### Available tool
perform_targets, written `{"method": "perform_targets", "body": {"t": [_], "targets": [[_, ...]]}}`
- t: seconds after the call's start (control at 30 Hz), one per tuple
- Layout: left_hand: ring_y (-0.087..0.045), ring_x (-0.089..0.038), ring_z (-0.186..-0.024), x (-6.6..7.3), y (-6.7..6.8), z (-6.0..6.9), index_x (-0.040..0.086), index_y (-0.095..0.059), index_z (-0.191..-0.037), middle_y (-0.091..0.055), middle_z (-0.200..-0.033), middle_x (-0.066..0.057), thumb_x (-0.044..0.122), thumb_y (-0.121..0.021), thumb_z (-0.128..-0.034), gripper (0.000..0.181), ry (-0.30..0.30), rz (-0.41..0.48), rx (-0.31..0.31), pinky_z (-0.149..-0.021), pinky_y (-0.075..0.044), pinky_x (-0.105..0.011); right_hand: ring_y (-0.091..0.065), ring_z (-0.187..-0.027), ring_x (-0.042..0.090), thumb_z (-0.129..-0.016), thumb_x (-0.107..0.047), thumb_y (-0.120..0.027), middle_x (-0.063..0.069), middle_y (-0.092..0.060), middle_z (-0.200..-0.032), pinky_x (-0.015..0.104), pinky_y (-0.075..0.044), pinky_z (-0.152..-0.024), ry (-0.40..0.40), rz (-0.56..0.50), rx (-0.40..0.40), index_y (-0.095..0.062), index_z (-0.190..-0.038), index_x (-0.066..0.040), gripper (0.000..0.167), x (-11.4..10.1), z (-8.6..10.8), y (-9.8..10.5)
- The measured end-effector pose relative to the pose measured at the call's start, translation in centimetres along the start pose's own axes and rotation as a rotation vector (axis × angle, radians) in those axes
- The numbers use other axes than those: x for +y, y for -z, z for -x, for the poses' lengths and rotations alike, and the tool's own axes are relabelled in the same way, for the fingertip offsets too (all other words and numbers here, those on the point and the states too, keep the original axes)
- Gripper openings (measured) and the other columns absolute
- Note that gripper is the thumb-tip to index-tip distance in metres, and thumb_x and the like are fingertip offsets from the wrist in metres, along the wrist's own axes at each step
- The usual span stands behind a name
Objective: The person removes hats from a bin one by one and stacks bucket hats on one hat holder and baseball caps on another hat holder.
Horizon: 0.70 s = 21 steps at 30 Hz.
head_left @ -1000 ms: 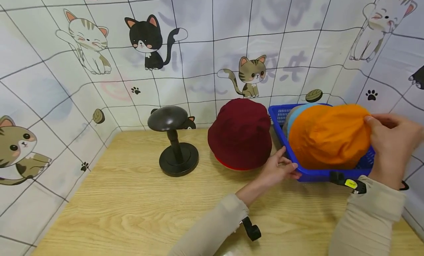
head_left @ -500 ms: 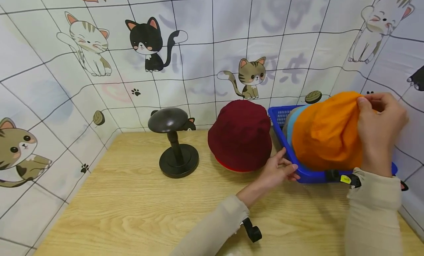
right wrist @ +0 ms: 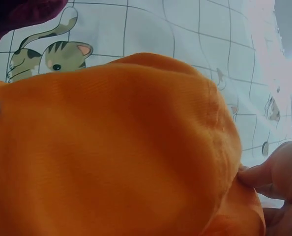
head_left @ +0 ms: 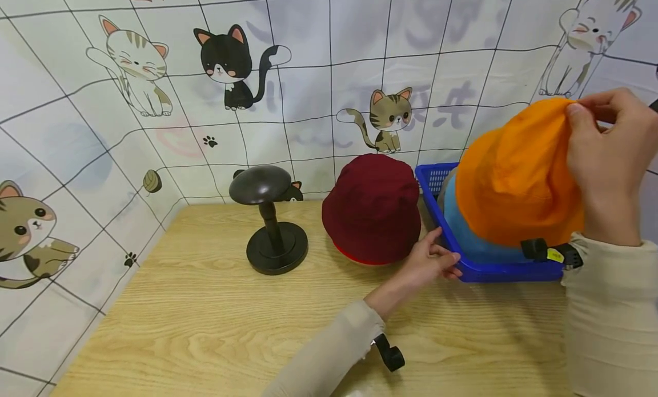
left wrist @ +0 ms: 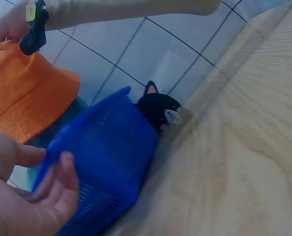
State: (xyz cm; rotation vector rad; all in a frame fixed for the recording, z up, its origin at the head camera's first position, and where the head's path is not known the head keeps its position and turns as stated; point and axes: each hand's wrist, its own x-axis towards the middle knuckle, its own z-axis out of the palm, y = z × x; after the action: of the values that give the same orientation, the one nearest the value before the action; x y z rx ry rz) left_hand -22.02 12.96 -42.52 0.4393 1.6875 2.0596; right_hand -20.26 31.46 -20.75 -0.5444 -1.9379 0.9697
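Note:
An orange bucket hat (head_left: 519,180) is held up by its crown, pinched between the thumb and fingers of my right hand (head_left: 612,157). It tilts over the right part of the blue basket (head_left: 504,271). Beneath its brim a light blue hat (head_left: 470,234) shows inside the basket, with a bit of grey cloth behind. My left hand (head_left: 429,263) touches the basket's front left corner, fingers loosely extended; the left wrist view shows its fingertips at the basket's side (left wrist: 106,147). Orange cloth (right wrist: 116,147) fills most of the right wrist view, the thumb and fingers (right wrist: 256,174) at its edge.
A dark red bucket hat (head_left: 375,208) stands on the wooden table (head_left: 205,328) just left of the basket. Farther left is a black stand (head_left: 277,248) with a rounded top. A cat-patterned tiled backdrop (head_left: 308,100) rises behind and at both sides.
My right hand has risen with the orange hat, lifting it from low in the basket and uncovering more of the light blue hat. My left hand has stayed at the basket corner.

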Motion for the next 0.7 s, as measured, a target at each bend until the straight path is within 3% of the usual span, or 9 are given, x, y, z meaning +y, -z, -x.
{"method": "perform_targets", "body": {"t": [0.13,0.33,0.47,0.6,0.7], "targets": [[-0.074,-0.037,-0.098,1.0,0.1,0.3,0.013,-0.046,-0.154,-0.064,-0.097,0.001,0.014,-0.067,-0.0999,0.058,-0.018,-0.093,0.05,-0.084,-0.063,-0.041,-0.047,-0.097,-0.013,-0.104,-0.038,-0.059,-0.033,-0.051,-0.1,0.013,-0.045,-0.104,0.026,-0.025,0.012,-0.072,-0.122,-0.034,0.023,-0.9,0.1,0.1],[-0.072,-0.017,-0.098,3.0,-0.1,1.1,0.021,-0.061,-0.141,-0.062,-0.121,0.008,0.044,-0.054,-0.1058,0.042,-0.054,-0.311,0.142,-0.086,-0.058,-0.027,-0.05,-0.099,-0.016,-0.104,-0.036,-0.06,-0.034,-0.048,-0.094,0.012,-0.047,-0.1,0.108,-0.047,0.063,-0.075,-0.12,-0.025,0.025,-1.6,1.0,-0.3],[-0.066,-0.013,-0.12,4.2,-0.5,1.5,0.014,-0.062,-0.135,-0.062,-0.136,0.004,0.045,-0.044,-0.1094,0.045,-0.12,-0.197,0.104,-0.1,-0.056,-0.028,-0.051,-0.101,-0.015,-0.104,-0.034,-0.061,-0.034,-0.046,-0.092,0.014,-0.049,-0.102,0.142,-0.058,0.076,-0.075,-0.118,-0.024,0.023,-1.8,1.6,-0.5],[-0.063,-0.011,-0.115,5.0,-0.6,1.7,0.007,-0.058,-0.117,-0.062,-0.117,0.003,0.031,-0.05,-0.1099,0.026,-0.185,-0.008,0.052,-0.105,-0.055,-0.038,-0.054,-0.104,-0.012,-0.103,-0.033,-0.061,-0.033,-0.048,-0.092,0.016,-0.05,-0.103,0.176,-0.095,0.087,-0.076,-0.117,-0.022,0.022,-2.2,2.1,-0.9],[-0.069,-0.024,-0.11,5.3,-0.5,2.0,0.008,-0.053,-0.109,-0.058,-0.106,0.004,0.02,-0.053,-0.1089,0.012,-0.221,0.082,0.041,-0.103,-0.056,-0.044,-0.056,-0.106,-0.01,-0.103,-0.032,-0.062,-0.033,-0.05,-0.093,0.016,-0.051,-0.101,0.192,-0.125,0.096,-0.076,-0.115,-0.023,0.02,-2.6,2.3,-1.1]]}}
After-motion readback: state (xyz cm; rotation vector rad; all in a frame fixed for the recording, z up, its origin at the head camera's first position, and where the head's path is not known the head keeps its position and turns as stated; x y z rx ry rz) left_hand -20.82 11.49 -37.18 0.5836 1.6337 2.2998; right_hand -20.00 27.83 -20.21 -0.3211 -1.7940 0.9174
